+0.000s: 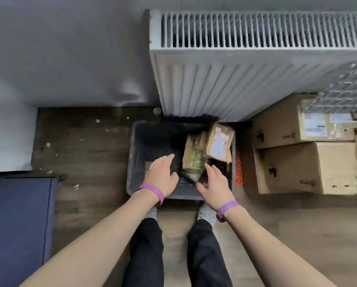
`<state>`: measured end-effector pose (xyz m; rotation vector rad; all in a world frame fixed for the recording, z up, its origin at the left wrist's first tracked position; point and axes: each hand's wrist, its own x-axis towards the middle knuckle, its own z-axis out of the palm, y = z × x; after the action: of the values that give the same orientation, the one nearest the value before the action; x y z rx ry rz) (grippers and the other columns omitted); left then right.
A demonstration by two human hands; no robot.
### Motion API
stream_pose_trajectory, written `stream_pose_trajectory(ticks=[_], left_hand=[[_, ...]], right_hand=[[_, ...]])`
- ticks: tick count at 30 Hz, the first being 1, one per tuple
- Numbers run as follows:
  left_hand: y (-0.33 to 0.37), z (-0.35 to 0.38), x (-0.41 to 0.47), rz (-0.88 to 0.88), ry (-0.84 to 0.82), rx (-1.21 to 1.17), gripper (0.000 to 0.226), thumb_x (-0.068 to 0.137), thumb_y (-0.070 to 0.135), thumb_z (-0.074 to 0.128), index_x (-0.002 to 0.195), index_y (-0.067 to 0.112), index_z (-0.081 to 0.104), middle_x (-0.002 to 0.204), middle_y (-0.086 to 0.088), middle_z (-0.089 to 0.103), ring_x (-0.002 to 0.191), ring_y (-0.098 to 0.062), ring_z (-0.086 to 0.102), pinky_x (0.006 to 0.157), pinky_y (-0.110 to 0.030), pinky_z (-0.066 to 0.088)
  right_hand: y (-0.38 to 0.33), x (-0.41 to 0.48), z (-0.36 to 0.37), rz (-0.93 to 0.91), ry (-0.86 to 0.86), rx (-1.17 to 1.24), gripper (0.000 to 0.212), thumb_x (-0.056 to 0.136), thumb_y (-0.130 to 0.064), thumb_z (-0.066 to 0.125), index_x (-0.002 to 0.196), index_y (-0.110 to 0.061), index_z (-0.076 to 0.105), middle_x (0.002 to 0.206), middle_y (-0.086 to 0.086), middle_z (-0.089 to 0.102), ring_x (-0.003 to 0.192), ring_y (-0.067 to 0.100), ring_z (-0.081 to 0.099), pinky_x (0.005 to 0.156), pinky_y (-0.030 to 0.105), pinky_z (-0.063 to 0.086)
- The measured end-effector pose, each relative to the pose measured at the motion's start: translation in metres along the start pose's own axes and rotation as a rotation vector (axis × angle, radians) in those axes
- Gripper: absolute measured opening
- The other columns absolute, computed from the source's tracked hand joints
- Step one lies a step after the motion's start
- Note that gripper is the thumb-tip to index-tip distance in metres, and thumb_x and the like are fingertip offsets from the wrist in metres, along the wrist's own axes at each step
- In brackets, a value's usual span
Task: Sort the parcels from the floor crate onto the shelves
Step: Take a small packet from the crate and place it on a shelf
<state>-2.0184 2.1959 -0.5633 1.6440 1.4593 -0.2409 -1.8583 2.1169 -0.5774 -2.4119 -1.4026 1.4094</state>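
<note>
A dark grey floor crate [135, 154] stands on the floor below the radiator. Inside, on its right half, a brown padded parcel with a greenish patch [194, 160] leans against a brown parcel with a white label [220, 142]. My left hand [163, 175] hovers over the crate's left half with fingers straight, holding nothing. My right hand [213, 185] is spread just right of the greenish parcel's lower corner, fingers relaxed, apparently not gripping it. Both wrists wear purple bands.
A white radiator [235, 79] hangs on the wall right behind the crate. Two stacked cardboard boxes [287, 162] sit on the floor to the right, under a wire grid shelf [343, 94]. A dark blue panel [18, 224] stands at left. My feet are close to the crate's near edge.
</note>
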Motion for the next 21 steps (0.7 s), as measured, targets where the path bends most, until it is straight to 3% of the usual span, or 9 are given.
stream_pose_trajectory(ticks=[6, 10, 14, 16, 18, 21], left_hand=[[-0.055, 0.123, 0.114, -0.027, -0.065, 0.058, 0.06, 0.092, 0.02, 0.049, 0.148, 0.02, 0.027, 0.151, -0.002, 0.033, 0.139, -0.021, 0.03, 0.114, -0.04, 0.027], [-0.089, 0.188, 0.182, -0.031, -0.085, -0.027, 0.064, 0.09, 0.017, 0.05, 0.148, 0.026, 0.024, 0.151, -0.003, 0.032, 0.137, -0.025, 0.031, 0.113, -0.043, 0.029], [-0.106, 0.228, 0.237, -0.047, -0.059, -0.124, 0.082, 0.088, 0.017, 0.054, 0.151, 0.029, 0.003, 0.157, -0.006, 0.018, 0.142, -0.024, 0.023, 0.115, -0.042, 0.025], [-0.11, 0.239, 0.253, -0.099, -0.068, -0.18, 0.085, 0.087, 0.019, 0.054, 0.151, 0.029, -0.002, 0.154, -0.005, 0.027, 0.135, -0.024, 0.037, 0.111, -0.04, 0.032], [-0.109, 0.245, 0.255, -0.118, -0.104, -0.257, 0.083, 0.086, 0.017, 0.054, 0.151, 0.029, 0.005, 0.144, -0.003, 0.042, 0.124, -0.021, 0.049, 0.106, -0.036, 0.038], [-0.101, 0.241, 0.24, -0.131, -0.08, -0.403, 0.079, 0.082, 0.006, 0.054, 0.149, 0.027, 0.017, 0.142, -0.003, 0.041, 0.127, -0.019, 0.044, 0.11, -0.037, 0.035]], right_hand=[[0.083, 0.118, 0.089, 0.059, -0.067, 0.033, 0.069, 0.094, -0.029, 0.051, 0.152, -0.016, 0.016, 0.159, 0.01, 0.015, 0.147, 0.029, 0.011, 0.119, 0.04, 0.017], [0.132, 0.184, 0.142, 0.129, -0.084, 0.063, 0.068, 0.092, -0.026, 0.052, 0.151, -0.018, 0.018, 0.155, 0.013, 0.02, 0.141, 0.036, 0.022, 0.114, 0.043, 0.024], [0.162, 0.236, 0.171, 0.163, -0.036, 0.108, 0.08, 0.089, -0.027, 0.057, 0.152, -0.026, 0.009, 0.156, 0.015, 0.015, 0.134, 0.041, 0.032, 0.11, 0.05, 0.031], [0.168, 0.252, 0.181, 0.092, -0.008, 0.201, 0.088, 0.086, -0.022, 0.061, 0.153, -0.027, 0.004, 0.158, 0.014, 0.011, 0.134, 0.04, 0.035, 0.112, 0.044, 0.031], [0.169, 0.259, 0.188, 0.019, 0.004, 0.318, 0.086, 0.083, -0.016, 0.064, 0.152, -0.023, 0.013, 0.152, 0.015, 0.024, 0.135, 0.035, 0.035, 0.113, 0.037, 0.031], [0.166, 0.248, 0.195, 0.069, -0.014, 0.463, 0.087, 0.08, -0.014, 0.068, 0.151, -0.024, 0.019, 0.149, 0.008, 0.025, 0.136, 0.025, 0.035, 0.113, 0.035, 0.032]])
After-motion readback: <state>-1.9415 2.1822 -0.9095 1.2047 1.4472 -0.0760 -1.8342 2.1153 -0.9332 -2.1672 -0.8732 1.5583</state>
